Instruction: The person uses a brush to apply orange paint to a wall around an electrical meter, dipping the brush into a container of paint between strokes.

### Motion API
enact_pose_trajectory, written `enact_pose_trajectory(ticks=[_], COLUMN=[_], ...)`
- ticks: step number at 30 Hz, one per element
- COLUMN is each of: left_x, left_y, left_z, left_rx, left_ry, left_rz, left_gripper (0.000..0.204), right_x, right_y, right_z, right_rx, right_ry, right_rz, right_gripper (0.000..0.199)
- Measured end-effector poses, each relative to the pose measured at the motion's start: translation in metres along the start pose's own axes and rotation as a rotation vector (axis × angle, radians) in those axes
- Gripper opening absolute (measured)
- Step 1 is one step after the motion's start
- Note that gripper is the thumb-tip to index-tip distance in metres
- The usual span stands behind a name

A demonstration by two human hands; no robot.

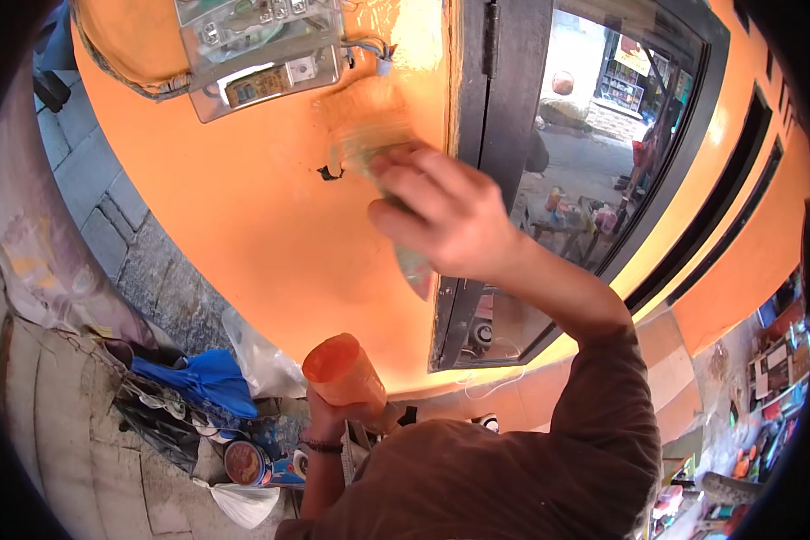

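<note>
A right hand (445, 216) presses a blurred brush (405, 261) against an orange wall (261, 216), fingers curled tight round it, just left of a dark door frame (477, 99). Only a pale smear of the tool shows above and below the fist; its shape is hard to make out. Lower down, near the wall's bottom edge, the left hand (333, 418) grips an orange cup (342, 369) from beneath, fingers wrapped about its base, a dark band at the wrist. A brown sleeve (594, 396) covers the right arm to the elbow. A clear meter box (261, 54) is fixed at the wall's top, cut off by the picture's edge. The door's glass (594, 135) mirrors a street scene. At the wall's foot, on the paving, lie a blue bag (202, 378), a tin (247, 461) and a white bag (243, 504), partly hidden behind the left forearm.
</note>
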State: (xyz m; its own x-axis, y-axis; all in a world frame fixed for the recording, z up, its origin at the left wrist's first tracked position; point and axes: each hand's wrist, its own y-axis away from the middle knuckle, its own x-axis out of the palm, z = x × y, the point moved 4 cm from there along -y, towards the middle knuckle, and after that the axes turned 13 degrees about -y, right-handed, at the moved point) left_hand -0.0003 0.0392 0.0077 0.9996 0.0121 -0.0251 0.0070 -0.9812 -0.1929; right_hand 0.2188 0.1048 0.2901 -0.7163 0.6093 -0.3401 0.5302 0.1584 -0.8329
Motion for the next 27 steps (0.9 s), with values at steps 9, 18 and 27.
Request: enact_pose_trajectory(ticks=[9,18,27], left_x=[0.013,0.024,0.047], left_y=[0.006,0.024,0.044], left_z=[-0.011,-0.018,-0.024], left_rx=[-0.043,-0.061,-0.04], left_ry=[0.099,0.072,0.087], left_rz=[-0.036,-0.139,-0.223], left_gripper=[0.085,0.09,0.088], right_x=[-0.011,-0.028,-0.039], right_y=[-0.011,-0.001,0.016], right_z=[-0.009,-0.027,-0.026], right_rx=[-0.212,-0.327,-0.309], right_ry=[-0.097,-0.135,-0.252], right_rz=[-0.046,0.155,0.109], right_gripper=[0.018,0.017,0.017])
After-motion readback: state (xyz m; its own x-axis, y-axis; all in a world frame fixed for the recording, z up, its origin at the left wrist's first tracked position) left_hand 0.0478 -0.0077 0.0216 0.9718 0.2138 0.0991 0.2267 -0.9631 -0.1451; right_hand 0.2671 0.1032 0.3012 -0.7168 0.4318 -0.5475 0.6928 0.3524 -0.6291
